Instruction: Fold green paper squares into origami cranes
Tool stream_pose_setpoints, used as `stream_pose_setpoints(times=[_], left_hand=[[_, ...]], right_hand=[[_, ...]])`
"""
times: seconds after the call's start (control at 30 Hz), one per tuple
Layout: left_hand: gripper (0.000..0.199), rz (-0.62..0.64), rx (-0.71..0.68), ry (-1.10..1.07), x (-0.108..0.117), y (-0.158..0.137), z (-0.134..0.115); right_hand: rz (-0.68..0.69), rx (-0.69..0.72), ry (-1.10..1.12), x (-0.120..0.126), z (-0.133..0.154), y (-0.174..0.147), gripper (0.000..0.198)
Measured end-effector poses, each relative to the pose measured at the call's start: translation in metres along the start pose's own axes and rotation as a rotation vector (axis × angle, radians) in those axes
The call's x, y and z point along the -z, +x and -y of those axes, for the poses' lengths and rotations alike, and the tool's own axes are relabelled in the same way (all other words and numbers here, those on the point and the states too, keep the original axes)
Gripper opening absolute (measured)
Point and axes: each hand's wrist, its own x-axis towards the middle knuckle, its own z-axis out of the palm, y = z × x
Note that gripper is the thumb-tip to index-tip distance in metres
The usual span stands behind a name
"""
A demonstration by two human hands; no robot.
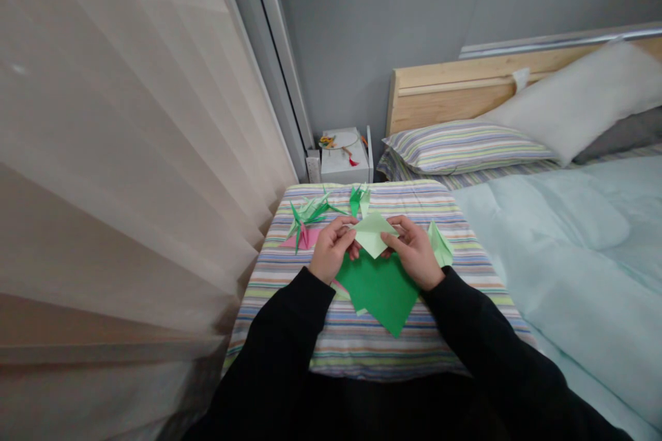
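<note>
A light green folded paper square (374, 234), turned like a diamond, is held up between both hands. My left hand (334, 247) pinches its left corner, and my right hand (415, 251) grips the right side with the thumb on its face. Beneath them a dark green paper sheet (389, 295) lies on the striped cloth (356, 351). Just right of my right hand rests a light green folded paper piece (439, 245). Beyond the hands lie small green folded pieces (356, 200). Several green paper cranes (309, 213) cluster at the far left, by pink paper (310, 240).
A white bedside cabinet (344, 167) with a round hoop and a red tassel stands beyond the cloth. To the right is a bed with a pale blue quilt (574, 234), a striped pillow (470, 145) and a wooden headboard (439, 98). A curtain (155, 172) hangs at the left.
</note>
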Motion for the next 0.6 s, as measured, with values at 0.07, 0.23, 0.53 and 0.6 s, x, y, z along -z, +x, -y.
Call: stream_pose_setpoints(times=[0.07,0.23,0.53,0.6], left_hand=[[0.036,0.002,0.009,-0.026,0.001,0.001,0.001],[0.032,-0.086,0.032,-0.036,0.003,0.004,0.005],[0.026,-0.133,0.044,0.013,0.003,0.008,0.012],[0.033,-0.107,0.059,0.026,0.002,0.006,0.012]], right_hand=[[-0.001,-0.014,0.017,0.000,0.000,0.000,0.041],[0.026,-0.032,0.017,0.000,-0.001,0.000,0.041],[0.076,0.015,0.061,-0.001,0.005,-0.003,0.039],[0.093,0.029,0.071,-0.002,0.005,-0.004,0.041]])
